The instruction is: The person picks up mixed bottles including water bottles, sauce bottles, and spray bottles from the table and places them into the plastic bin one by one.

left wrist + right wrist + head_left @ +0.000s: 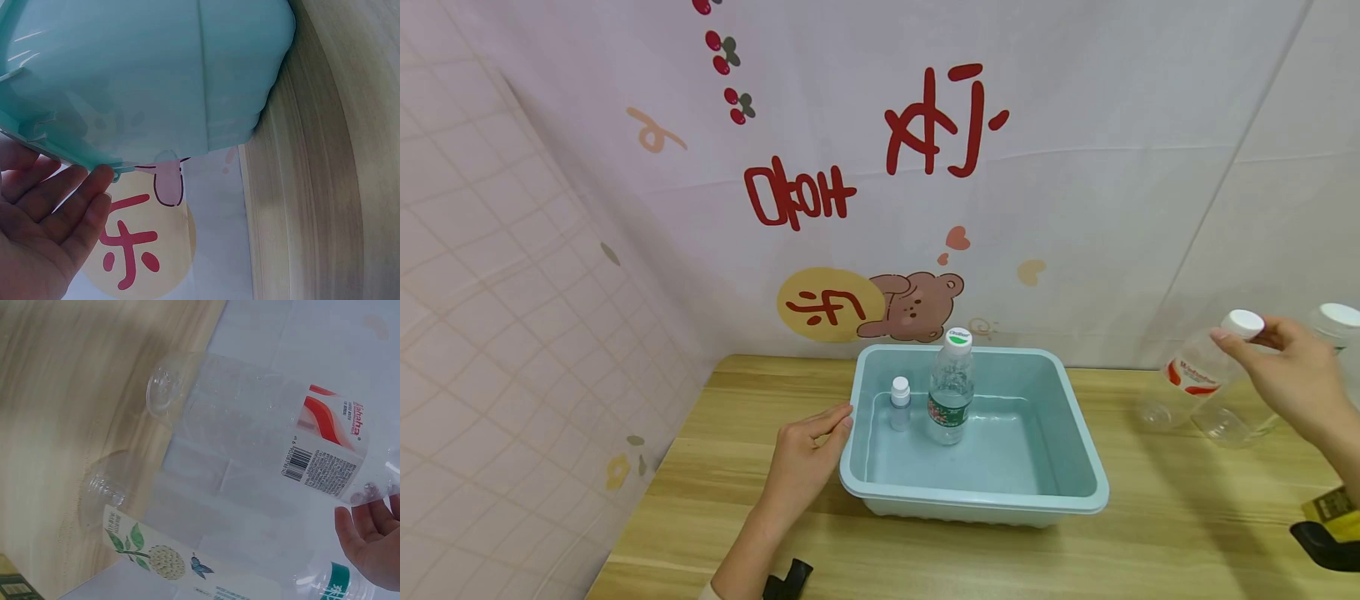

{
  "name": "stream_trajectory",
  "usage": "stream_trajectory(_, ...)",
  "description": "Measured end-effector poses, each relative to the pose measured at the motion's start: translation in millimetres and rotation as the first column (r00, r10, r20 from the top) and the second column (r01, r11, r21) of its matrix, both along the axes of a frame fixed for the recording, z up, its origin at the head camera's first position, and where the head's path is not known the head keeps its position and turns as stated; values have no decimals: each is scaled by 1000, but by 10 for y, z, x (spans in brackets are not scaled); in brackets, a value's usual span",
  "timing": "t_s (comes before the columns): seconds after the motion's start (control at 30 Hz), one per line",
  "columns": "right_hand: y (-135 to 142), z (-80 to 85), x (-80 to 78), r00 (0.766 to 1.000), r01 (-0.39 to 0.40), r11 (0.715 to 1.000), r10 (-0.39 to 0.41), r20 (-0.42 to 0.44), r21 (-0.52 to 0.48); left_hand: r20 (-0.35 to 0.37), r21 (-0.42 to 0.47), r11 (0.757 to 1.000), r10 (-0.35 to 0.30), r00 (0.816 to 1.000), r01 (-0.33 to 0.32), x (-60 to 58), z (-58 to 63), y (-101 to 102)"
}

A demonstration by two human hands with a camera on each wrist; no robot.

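Note:
A pale blue plastic basin [973, 502] sits on the wooden table. My left hand [808, 450] is at its left side, fingertips touching the rim from outside; in the left wrist view those fingers [87, 187] are fairly straight. Inside the basin stand a clear bottle with a green label [947, 412] and a small white-capped bottle [900, 404]. To the right, my right hand [1296, 367] grips a clear, red-labelled plastic bottle [1198, 375] near its white cap, thumb and fingers on either side. Whether this bottle's base touches the table I cannot tell.
Another clear bottle with a white cap [1339, 315] stands close beside the gripped one; its flower-printed label [165, 559] shows in the right wrist view. A yellow object [1333, 512] lies at the table's right. A printed cloth [1075, 208] hangs behind the table.

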State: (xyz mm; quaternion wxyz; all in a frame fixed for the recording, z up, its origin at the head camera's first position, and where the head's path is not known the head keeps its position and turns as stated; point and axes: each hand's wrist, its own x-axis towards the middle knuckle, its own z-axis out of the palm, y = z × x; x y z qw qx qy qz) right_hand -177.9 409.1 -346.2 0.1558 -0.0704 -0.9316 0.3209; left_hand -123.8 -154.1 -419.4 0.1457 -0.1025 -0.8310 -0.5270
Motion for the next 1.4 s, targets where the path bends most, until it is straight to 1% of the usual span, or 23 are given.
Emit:
stream_trajectory(0.2, -57, 87, 45, 1000, -5, 1000, 5, -14, 1, -4, -1, 1000, 1, 1000, -1, -4, -14, 8)
stream_trajectory(0.33, -104, 170, 56, 998, -13, 1000, 12, -53, -8, 3, -12, 1000, 11, 1000, -11, -12, -19, 8)
stream_trajectory(0.47, -148, 249, 60, 998, -4, 1000, 2, -68, -25, 1, -11, 1000, 13, 1000, -13, -17, -11, 2)
stream_trajectory(0.57, -191, 300, 68, 997, 2, 997, -8, -79, -71, 2, -5, 1000, 13, 1000, -13, -15, -6, -3)
stream_trajectory(0.63, -214, 335, 65, 993, -16, 992, 1, -121, -125, 7, -1, 1000, 15, 1000, -15, -16, -6, -5)
stream_trajectory(0.67, -219, 354, 59, 987, -36, 985, 9, -158, -171, 7, -2, 1000, 16, 1000, -16, -16, -8, -7)
stream_trajectory(0.73, -230, 394, 47, 970, -95, 958, 29, -239, -269, 8, -1, 1000, 14, 1000, -14, -17, -9, -8)
stream_trajectory(0.83, -243, 465, 34, 938, -188, 902, 48, -344, -389, 11, 0, 1000, 10, 1000, -10, -20, -13, -7)
stream_trajectory(0.9, -257, 503, 26, 922, -228, 868, 47, -385, -441, 9, -1, 1000, 8, 1000, -8, -23, -17, -6)
stream_trajectory(0.97, -278, 537, 16, 909, -243, 858, 39, -414, -453, 4, -5, 1000, 7, 1000, -7, -27, -22, -6)
stream_trajectory(1.03, -305, 561, 3, 888, -277, 835, 32, -460, -476, -3, -10, 1000, 7, 1000, -7, -32, -29, -7)
stream_trajectory(1.13, -341, 585, -13, 844, -370, 762, 37, -535, -531, -10, -13, 1000, 5, 1000, -5, -37, -36, -10)
stream_trajectory(1.17, -352, 590, -18, 830, -408, 725, 41, -557, -554, -11, -13, 1000, 5, 1000, -5, -36, -35, -10)
stream_trajectory(1.2, -361, 596, -20, 817, -438, 698, 47, -574, -567, -9, -10, 1000, 4, 1000, -4, -36, -34, -9)
stream_trajectory(1.23, -374, 604, -22, 811, -457, 677, 52, -582, -577, -6, -9, 1000, 4, 1000, -4, -36, -35, -9)
stream_trajectory(1.27, -387, 615, -25, 807, -468, 669, 57, -588, -578, -7, -8, 1000, 3, 1000, -3, -34, -33, -9)
stream_trajectory(1.3, -400, 627, -28, 805, -470, 671, 61, -590, -573, -7, -7, 1000, 2, 1000, -2, -34, -33, -8)
stream_trajectory(1.33, -415, 640, -28, 805, -474, 668, 63, -590, -574, -6, -6, 1000, 2, 1000, -2, -34, -31, -8)
stream_trajectory(1.37, -431, 656, -29, 804, -471, 673, 62, -591, -570, -7, -5, 1000, 1, 1000, -1, -35, -31, -6)
stream_trajectory(1.4, -450, 673, -31, 800, -476, 673, 63, -597, -566, -7, -4, 1000, 1, 1000, -1, -37, -32, -6)
